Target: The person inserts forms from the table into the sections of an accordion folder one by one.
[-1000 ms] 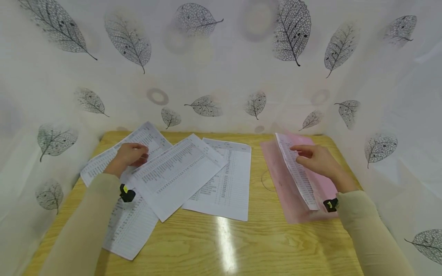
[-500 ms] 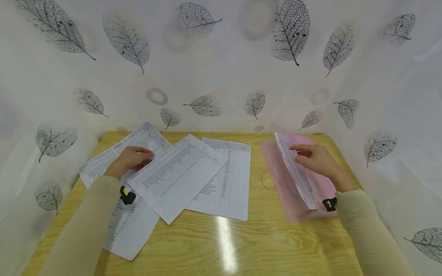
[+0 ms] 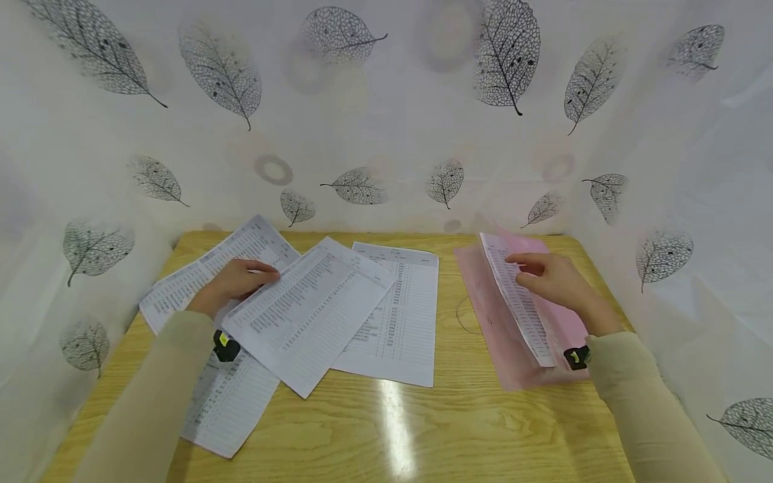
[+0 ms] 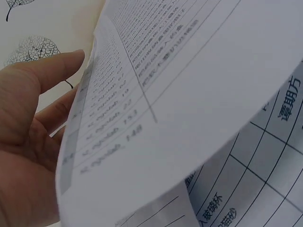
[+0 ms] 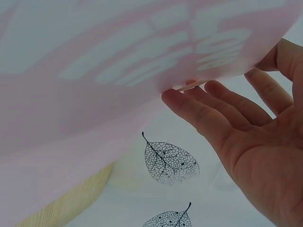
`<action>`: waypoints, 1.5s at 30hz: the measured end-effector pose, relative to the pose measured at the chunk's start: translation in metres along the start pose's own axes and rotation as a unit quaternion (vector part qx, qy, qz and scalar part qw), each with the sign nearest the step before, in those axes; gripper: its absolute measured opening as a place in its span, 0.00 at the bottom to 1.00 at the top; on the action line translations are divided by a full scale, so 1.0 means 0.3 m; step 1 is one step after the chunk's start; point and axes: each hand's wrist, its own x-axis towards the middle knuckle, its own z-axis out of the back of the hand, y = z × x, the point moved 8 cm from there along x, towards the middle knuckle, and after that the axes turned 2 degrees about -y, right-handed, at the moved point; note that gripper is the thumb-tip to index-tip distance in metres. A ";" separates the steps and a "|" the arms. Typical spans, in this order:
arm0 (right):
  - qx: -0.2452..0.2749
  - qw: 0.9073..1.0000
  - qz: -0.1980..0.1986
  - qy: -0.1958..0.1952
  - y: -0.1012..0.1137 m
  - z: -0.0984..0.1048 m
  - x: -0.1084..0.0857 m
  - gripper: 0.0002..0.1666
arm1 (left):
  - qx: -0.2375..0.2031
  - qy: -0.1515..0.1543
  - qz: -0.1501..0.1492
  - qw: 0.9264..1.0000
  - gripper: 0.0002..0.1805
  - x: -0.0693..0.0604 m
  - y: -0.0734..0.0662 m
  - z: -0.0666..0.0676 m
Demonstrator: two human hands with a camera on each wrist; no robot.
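Observation:
In the head view, my left hand (image 3: pixel 232 288) is at the raised upper-left edge of a printed paper sheet (image 3: pixel 308 308). The left wrist view shows that sheet (image 4: pixel 189 85) bowed upward, its edge against the thumb and fingers, which seem to pinch it; their tips are partly hidden. At the right, my right hand (image 3: pixel 555 282) holds up the flap of a pink translucent folder (image 3: pixel 477 302). A narrow printed sheet (image 3: pixel 519 302) stands tilted inside the folder. In the right wrist view, fingertips (image 5: pixel 173 97) grip the edge of the pink flap (image 5: pixel 109 113).
Under and beside the lifted sheet lie more printed sheets: one at the back left (image 3: pixel 175 282), one at the front left (image 3: pixel 232 409) and one in the middle (image 3: pixel 410 322). They rest on a wooden table (image 3: pixel 362 429). A leaf-patterned curtain (image 3: pixel 392 100) surrounds it.
My left hand has moved to the right, onto the edge of the upper sheet. That sheet has turned slightly, its lower corner shifting right and nearer. The right hand and folder have stayed still.

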 end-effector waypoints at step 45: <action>0.011 1.000 0.003 -0.006 -0.015 -0.006 0.005 0.25 | -0.269 0.099 -0.007 0.958 0.37 -0.050 -0.061 -0.202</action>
